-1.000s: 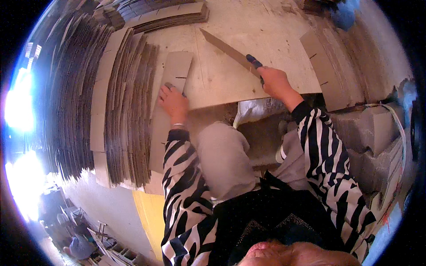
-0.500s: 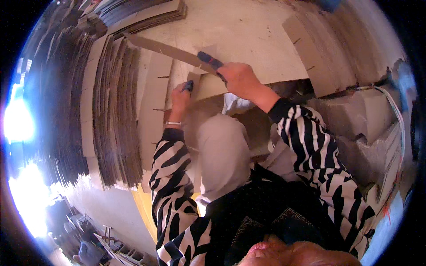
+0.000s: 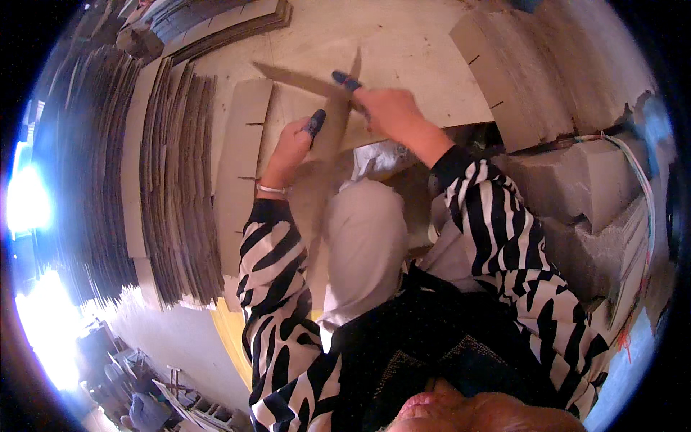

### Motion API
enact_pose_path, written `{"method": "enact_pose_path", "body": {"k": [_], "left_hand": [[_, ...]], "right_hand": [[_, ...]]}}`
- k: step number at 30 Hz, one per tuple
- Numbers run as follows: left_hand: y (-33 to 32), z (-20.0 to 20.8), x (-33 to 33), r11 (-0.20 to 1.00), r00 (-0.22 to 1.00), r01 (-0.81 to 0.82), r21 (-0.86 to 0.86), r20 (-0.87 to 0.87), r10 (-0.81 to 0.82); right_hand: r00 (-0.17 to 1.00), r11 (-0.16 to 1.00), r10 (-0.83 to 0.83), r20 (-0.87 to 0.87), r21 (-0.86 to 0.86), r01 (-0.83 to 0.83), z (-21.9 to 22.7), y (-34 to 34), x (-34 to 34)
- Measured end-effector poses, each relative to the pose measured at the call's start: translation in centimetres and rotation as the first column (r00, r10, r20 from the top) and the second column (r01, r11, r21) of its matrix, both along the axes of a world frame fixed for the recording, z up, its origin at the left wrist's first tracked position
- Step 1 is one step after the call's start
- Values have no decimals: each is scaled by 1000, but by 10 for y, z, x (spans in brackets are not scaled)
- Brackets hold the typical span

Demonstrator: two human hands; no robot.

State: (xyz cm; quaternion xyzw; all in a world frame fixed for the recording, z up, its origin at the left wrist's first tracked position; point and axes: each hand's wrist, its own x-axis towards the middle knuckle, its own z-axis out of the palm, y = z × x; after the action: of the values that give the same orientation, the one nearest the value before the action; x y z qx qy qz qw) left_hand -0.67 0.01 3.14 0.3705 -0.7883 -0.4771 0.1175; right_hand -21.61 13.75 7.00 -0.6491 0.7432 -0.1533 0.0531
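The left hand has its fingers closed on one strip and the right hand has its fingers wrapped round a second strip, both at the upper centre over the surface. The pieces cross, so this pairing looks partway; blur hides whether they interlock. Plenty seems left: a flat strip left of centre, plus stacks at left, upper left and upper right. A white bag, centre, may be a container; its contents don't show.
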Motion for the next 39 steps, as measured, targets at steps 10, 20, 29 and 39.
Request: {"method": "enact_pose_path", "body": {"k": [10,20,29,39], "left_hand": [[-16,-37,72,424,646,141,-894,408,645],[-42,-38,72,855,872,-489,-174,-75,484],[-40,-53,70,862,827,-497,104,-245,506],[-34,-15,42,920,910,-392,-10,-152,386]], "right_hand": [[999,998,-33,-19,48,34,-20,-5,-11],[960,904,281,-10,-334,-268,-17,3,30],[980,958,199,14,-213,-192,-34,-2,37],[989,988,150,-17,-27,-150,-26,0,14]]}}
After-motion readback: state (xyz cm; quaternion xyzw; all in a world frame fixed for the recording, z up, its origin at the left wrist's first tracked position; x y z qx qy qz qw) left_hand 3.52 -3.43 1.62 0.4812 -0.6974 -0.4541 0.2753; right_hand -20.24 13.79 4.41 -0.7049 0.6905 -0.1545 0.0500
